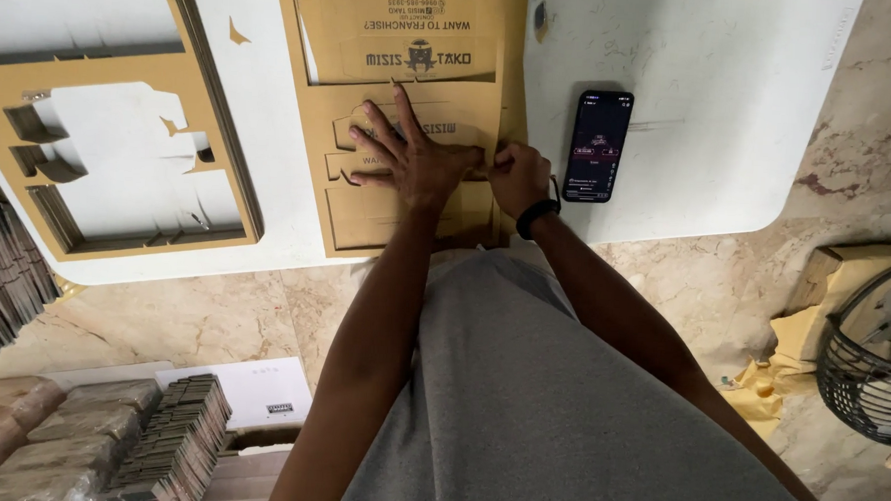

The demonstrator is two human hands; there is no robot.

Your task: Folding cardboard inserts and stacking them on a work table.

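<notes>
A die-cut cardboard sheet [412, 109] lies flat on the white table [732, 103]. The left hand [414, 159] presses it with fingers spread flat; the right hand [517, 178] pinches its right edge, fingers curled. A phone [598, 145] lies just right; an emptied sheet frame [109, 156] sits left.

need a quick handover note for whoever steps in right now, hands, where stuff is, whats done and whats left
Left hand: flat, fingers spread, pressing on the printed brown cardboard sheet on the white table.
Right hand: curled at the sheet's right edge, pinching or pushing on the card; its grip is hard to see.
Phone: lies on the table just right of the hands, screen on.
Done: a cardboard frame with its shapes punched out lies on the table's left side; folded card stacks sit on the floor at lower left.
Left: the die-cut shapes under the hands are still in the sheet.
</notes>
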